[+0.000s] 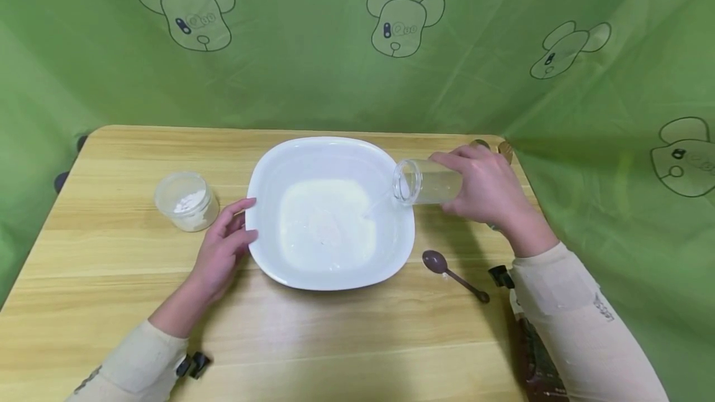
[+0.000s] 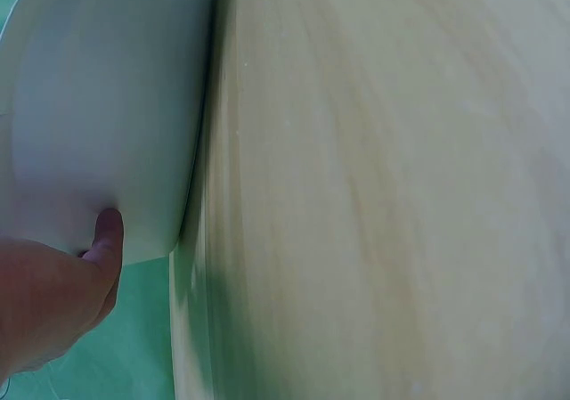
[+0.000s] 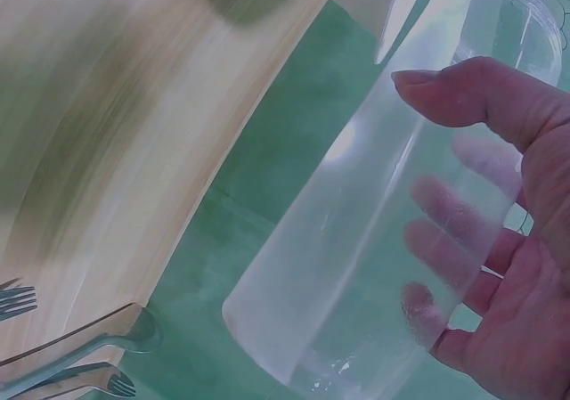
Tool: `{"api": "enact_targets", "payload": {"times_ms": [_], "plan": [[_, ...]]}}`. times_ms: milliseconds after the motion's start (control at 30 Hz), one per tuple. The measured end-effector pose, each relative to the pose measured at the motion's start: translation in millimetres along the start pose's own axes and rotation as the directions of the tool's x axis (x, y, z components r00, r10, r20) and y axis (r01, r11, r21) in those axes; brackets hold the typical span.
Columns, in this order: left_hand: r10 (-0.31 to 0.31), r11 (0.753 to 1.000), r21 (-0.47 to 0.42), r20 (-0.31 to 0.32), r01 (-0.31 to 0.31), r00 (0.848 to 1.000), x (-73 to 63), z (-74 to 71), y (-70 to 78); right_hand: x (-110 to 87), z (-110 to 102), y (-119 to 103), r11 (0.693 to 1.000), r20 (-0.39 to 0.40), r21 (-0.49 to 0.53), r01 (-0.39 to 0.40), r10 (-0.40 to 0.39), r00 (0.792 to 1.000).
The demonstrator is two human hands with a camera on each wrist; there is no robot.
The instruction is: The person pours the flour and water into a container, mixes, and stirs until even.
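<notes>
My right hand [image 1: 486,182] holds a clear jar [image 1: 438,182] around its body, thumb on one side and fingers on the other. The jar is tilted, its mouth over the right rim of a white basin [image 1: 326,152], and a thin stream of clear liquid runs from it into the basin. Clear liquid covers the basin's floor. At the basin's left side, my left hand [image 1: 220,253] touches the wall near the rim with its fingertips; in the left wrist view, one digit presses the outer wall. The other fingers are hidden there.
A small clear tub [image 1: 187,203] with white pieces stands left of the basin. A brown spoon [image 1: 434,261] lies to its right. Forks and a spoon [image 3: 111,342] lie near the table edge. A dark packet [image 1: 539,358] lies partly under my right sleeve. Green curtain [image 1: 313,67] surrounds the table.
</notes>
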State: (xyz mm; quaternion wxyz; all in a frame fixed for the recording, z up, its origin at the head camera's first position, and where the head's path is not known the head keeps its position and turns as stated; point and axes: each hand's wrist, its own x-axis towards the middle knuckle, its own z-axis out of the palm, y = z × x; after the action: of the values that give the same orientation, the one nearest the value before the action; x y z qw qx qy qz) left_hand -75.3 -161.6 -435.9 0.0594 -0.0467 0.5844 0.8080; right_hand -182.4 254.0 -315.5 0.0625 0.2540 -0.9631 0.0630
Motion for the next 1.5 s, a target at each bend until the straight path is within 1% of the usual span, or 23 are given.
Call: {"api": "enact_targets", "payload": {"times_ms": [167,400,633,733,800,933,1033,1133,1267,1333,1433,1500], "plan": [[0.003,1.0,-0.002,-0.003,-0.003,1.0,0.6,0.0,-0.4,-1.0,0.3,-0.1,0.999,0.021,0.024,-0.026,0.026,0.999],[0.004,1.0,-0.003,-0.004,-0.004,1.0,0.5,-0.3,-0.5,-5.0,5.2,1.0,0.99,0.033,0.123,-0.074,0.07,0.997],[0.004,1.0,0.0,-0.002,-0.004,1.0,-0.1,-0.7,-0.8,-8.3,14.4,6.1,0.975,-0.03,0.206,-0.082,0.09,0.995],[0.003,1.0,-0.001,-0.002,-0.003,1.0,-0.3,-0.9,-1.0,-9.7,18.2,8.5,0.963,-0.068,0.25,-0.1,0.12,0.99],[0.002,1.0,-0.003,-0.002,-0.002,1.0,-0.4,-1.1,-1.1,-10.6,21.1,10.2,0.949,-0.092,0.294,-0.117,0.15,0.984],[0.001,1.0,-0.008,-0.003,-0.001,1.0,-0.7,-1.3,-1.2,-12.4,27.8,13.0,0.907,-0.127,0.398,-0.14,0.205,0.97],[-0.001,1.0,-0.01,-0.003,0.001,1.0,-0.7,-1.2,-1.1,-13.7,33.2,15.4,0.871,-0.132,0.464,-0.161,0.248,0.96],[-0.004,1.0,-0.01,-0.002,0.004,1.0,-0.5,-1.0,-0.9,-15.0,38.5,18.8,0.822,-0.123,0.534,-0.197,0.306,0.944],[-0.008,1.0,-0.004,-0.004,0.008,1.0,-0.1,-0.8,-0.8,-16.1,45.0,24.0,0.744,-0.105,0.622,-0.244,0.388,0.916],[-0.008,1.0,-0.002,-0.005,0.008,1.0,0.1,-0.6,-0.8,-15.9,47.6,26.0,0.713,-0.097,0.649,-0.265,0.424,0.9],[-0.003,1.0,-0.006,-0.003,0.003,1.0,0.1,-0.1,-0.7,-15.2,50.9,28.6,0.675,-0.099,0.681,-0.284,0.469,0.878],[0.0,1.0,-0.012,-0.001,0.0,1.0,0.1,0.2,-0.6,-14.5,53.4,30.7,0.641,-0.094,0.711,-0.29,0.495,0.864]]}}
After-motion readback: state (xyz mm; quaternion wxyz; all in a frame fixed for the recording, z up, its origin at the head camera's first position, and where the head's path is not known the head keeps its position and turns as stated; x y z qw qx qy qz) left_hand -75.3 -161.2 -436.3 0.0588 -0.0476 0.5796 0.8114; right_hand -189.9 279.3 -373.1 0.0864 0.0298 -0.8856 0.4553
